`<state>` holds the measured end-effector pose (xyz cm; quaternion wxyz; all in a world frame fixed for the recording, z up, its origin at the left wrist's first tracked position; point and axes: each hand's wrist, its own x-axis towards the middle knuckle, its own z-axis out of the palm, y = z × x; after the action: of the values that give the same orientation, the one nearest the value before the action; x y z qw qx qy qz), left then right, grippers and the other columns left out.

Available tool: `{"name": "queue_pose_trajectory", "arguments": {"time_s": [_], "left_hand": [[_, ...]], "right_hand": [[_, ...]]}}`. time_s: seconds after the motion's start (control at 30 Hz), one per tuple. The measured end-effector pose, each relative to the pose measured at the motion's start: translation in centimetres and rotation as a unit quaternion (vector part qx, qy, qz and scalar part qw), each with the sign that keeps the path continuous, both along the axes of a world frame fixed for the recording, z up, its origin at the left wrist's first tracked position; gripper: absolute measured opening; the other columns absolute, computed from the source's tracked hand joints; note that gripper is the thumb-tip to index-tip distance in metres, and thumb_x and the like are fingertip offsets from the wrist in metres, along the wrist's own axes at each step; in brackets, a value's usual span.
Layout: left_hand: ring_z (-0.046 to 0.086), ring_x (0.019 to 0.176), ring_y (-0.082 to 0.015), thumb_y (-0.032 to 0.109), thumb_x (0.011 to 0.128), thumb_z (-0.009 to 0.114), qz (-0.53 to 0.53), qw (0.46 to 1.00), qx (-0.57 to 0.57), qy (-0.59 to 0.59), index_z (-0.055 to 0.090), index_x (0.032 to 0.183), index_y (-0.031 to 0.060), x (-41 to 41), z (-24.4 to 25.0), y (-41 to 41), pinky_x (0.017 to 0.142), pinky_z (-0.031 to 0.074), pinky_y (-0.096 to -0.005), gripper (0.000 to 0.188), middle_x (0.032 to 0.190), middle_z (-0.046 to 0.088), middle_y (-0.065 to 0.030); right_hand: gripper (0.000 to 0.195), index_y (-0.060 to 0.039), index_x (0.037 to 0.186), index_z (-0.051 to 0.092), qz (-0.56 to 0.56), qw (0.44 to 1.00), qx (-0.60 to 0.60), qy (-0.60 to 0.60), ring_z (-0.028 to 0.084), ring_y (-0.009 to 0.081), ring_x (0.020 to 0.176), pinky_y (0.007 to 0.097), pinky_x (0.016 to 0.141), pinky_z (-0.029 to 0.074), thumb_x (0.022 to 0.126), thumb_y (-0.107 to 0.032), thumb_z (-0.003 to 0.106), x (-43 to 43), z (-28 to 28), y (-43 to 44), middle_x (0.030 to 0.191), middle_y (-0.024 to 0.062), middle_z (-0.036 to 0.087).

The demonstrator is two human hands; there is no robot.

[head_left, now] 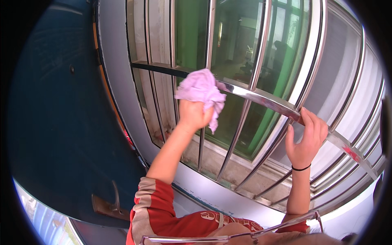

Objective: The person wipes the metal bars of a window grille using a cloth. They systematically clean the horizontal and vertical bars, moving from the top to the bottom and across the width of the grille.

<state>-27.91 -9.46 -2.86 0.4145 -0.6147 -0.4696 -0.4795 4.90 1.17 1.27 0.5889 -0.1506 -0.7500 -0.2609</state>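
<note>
A pink cloth (pixel 199 87) is bunched in my left hand (pixel 193 114), pressed to the flat metal crossbar (pixel 263 99) of a window grille. My fingers are mostly hidden under the cloth. Farther right along the same crossbar, my right hand (pixel 307 137) rests its fingertips on the bar, with the thumb apart below it; a black band circles that wrist. Round upright bars (pixel 234 139) run above and below the crossbar. Behind them is window glass (pixel 235 46) with a green tint.
On the left stands a dark blue door (pixel 61 122) with a metal handle (pixel 110 205). A dusty sill (pixel 220 162) lies behind the bars. A red mark (pixel 351 152) shows on the crossbar at the right. Eyeglasses (pixel 232 237) cross the bottom edge.
</note>
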Motion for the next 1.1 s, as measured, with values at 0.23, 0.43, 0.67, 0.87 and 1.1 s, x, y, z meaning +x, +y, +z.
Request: {"name": "queue_pose_trajectory", "arguments": {"time_s": [0.23, 0.43, 0.67, 0.87, 1.1], "left_hand": [[0.067, 0.094, -0.0416, 0.013, 0.09, 0.055, 0.052, 0.984, 0.094, -0.144, 0.072, 0.107, 0.0029, -8.9, 1.0, -4.1, 0.088, 0.051, -0.0489, 0.027, 0.101, 0.072, -0.0197], [0.066, 0.097, -0.0393, 0.014, 0.081, 0.063, -0.028, 0.997, 0.066, -0.034, 0.072, 0.108, 0.0059, 0.9, 0.2, -0.2, 0.09, 0.05, -0.0469, 0.029, 0.106, 0.069, -0.0175], [0.067, 0.089, -0.025, 0.019, 0.095, 0.06, -0.105, 0.978, 0.101, -0.15, 0.069, 0.115, 0.002, -0.6, 5.1, -2.5, 0.084, 0.051, -0.0376, 0.028, 0.099, 0.071, -0.012], [0.068, 0.078, -0.0208, 0.03, 0.101, 0.059, -0.145, 0.96, 0.025, -0.239, 0.066, 0.107, -0.0003, -1.4, 18.7, 0.6, 0.073, 0.052, -0.0354, 0.031, 0.084, 0.07, -0.0109], [0.069, 0.097, -0.0414, 0.028, 0.099, 0.062, -0.061, 0.971, 0.034, -0.227, 0.064, 0.116, -0.0037, 0.0, 16.4, 2.7, 0.085, 0.052, -0.0464, 0.036, 0.103, 0.07, -0.0244]], "right_hand": [[0.059, -0.0013, 0.125, 0.062, 0.002, 1.0, 0.015, -0.001, 0.056, 0.033, 0.105, 0.0442, 0.097, 0.038, 0.069, -0.014, 0.077, -1.0, 0.1, -0.3, 0.117, 0.0126, 0.066], [0.059, -0.0009, 0.125, 0.062, -0.019, 1.0, 0.022, -0.002, 0.056, 0.0339, 0.106, 0.0446, 0.097, 0.038, 0.069, -0.015, 0.077, -0.8, 0.0, 0.1, 0.118, 0.0131, 0.066], [0.062, -0.0041, 0.128, 0.061, -0.026, 0.999, 0.048, -0.003, 0.057, 0.0325, 0.104, 0.0441, 0.095, 0.04, 0.068, -0.011, 0.078, -0.5, -0.2, 0.9, 0.118, 0.0115, 0.065], [0.062, -0.0051, 0.127, 0.061, -0.009, 0.999, 0.043, 0.001, 0.057, 0.0325, 0.104, 0.0459, 0.094, 0.041, 0.069, -0.012, 0.078, -1.0, -0.1, 0.4, 0.117, 0.0112, 0.064], [0.059, -0.0035, 0.125, 0.062, -0.022, 0.999, 0.042, 0.008, 0.057, 0.0329, 0.104, 0.0473, 0.095, 0.04, 0.069, -0.012, 0.078, -0.9, -0.1, 0.3, 0.117, 0.011, 0.063]]}}
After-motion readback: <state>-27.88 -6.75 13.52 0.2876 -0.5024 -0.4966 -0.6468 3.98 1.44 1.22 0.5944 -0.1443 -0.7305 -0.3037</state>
